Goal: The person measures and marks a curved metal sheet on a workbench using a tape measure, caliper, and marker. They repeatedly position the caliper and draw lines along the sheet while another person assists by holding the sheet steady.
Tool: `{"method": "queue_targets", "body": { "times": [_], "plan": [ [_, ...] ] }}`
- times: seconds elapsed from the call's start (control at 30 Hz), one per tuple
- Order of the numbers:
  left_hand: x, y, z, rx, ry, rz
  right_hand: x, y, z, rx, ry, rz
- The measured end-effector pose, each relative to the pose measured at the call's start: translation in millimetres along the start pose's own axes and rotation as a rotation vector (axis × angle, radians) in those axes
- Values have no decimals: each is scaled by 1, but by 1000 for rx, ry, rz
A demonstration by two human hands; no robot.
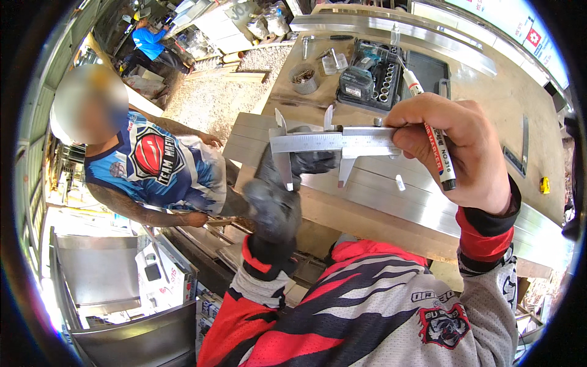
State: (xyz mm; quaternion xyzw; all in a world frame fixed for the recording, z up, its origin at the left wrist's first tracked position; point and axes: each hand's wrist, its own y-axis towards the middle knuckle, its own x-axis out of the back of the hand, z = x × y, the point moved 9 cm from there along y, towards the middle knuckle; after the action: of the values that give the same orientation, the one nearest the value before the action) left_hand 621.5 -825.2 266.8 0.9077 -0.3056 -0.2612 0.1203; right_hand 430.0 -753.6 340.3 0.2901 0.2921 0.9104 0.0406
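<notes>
Steel is what we hold up in front of us: a caliper (333, 142), raised above the surface (489, 104) at about chest height, its long beam lying level from left to right. Its lower jaws hang down, spread with a clear gap between them, and nothing sits in that gap as far as we can see.

Our right hand (455, 147) is bare and clamped on the right end of the beam, thumb underneath. That same hand also keeps a white marker (428, 131) tucked through the fist, standing nearly upright and crossing the beam at a steep angle, cap end down.

Our left hand (284, 183) wears a dark glove and comes up from below, at the left end. Its fingers close round the fixed jaw and the beam behind it, so both hands grip the tool, one at each end, and the sliding jaw lies between them, nearer the right hand.

Beneath and beyond the caliper, long aluminium profiles (379, 189) run across the surface. Farther off stand a socket case (373, 76) with a drill in it and a round tin (304, 78) of screws.

To our left another person (153, 165) in a blue printed shirt stands beside the surface, one hand resting on its far-left edge.
</notes>
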Motion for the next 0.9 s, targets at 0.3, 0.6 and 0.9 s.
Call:
{"method": "queue_targets", "body": {
  "times": [0.3, 0.6, 0.9],
  "plan": [
    [-10, 9, -16, 213, 219, -148, -15, 12, 14, 2, -71, 168],
    [-17, 11, -19, 164, 185, -156, -21, 24, 28, 99, -83, 181],
    [-17, 7, -20, 155, 128, -165, -25, 21, 33, 136, -146, 162]
  ]
}}
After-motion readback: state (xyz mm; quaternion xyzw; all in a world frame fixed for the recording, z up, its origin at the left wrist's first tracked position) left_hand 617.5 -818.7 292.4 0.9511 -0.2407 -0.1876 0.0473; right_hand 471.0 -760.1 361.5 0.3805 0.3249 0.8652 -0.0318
